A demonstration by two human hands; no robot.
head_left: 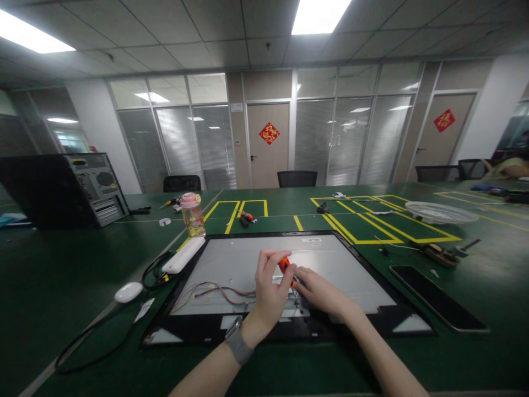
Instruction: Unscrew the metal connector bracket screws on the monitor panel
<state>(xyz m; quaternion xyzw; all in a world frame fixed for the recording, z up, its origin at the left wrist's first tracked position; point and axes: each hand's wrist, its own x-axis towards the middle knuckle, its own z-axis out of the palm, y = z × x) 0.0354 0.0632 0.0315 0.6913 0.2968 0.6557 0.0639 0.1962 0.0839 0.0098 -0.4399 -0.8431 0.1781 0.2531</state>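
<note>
A flat display panel (330, 275) with a grey metal back and black frame lies face down on the table. Over its lower middle, my left hand (268, 286), with a watch on the wrist, pinches the orange handle of a screwdriver (284, 264). The tool stands tilted, its shaft pointing down at a small circuit board (294, 310) near the lower edge. From the other side my right hand (320, 289) has its fingers closed around the lower part of the screwdriver, partly hidden. Thin coloured wires (223, 289) run leftward from the board across the panel.
Left of the panel are a white power strip (184, 255), a white mouse (128, 292), black cables and a pink bottle (192, 215). A phone (438, 298) and a brown-handled tool (440, 255) lie to the right. An opened computer case (93, 187) stands far left.
</note>
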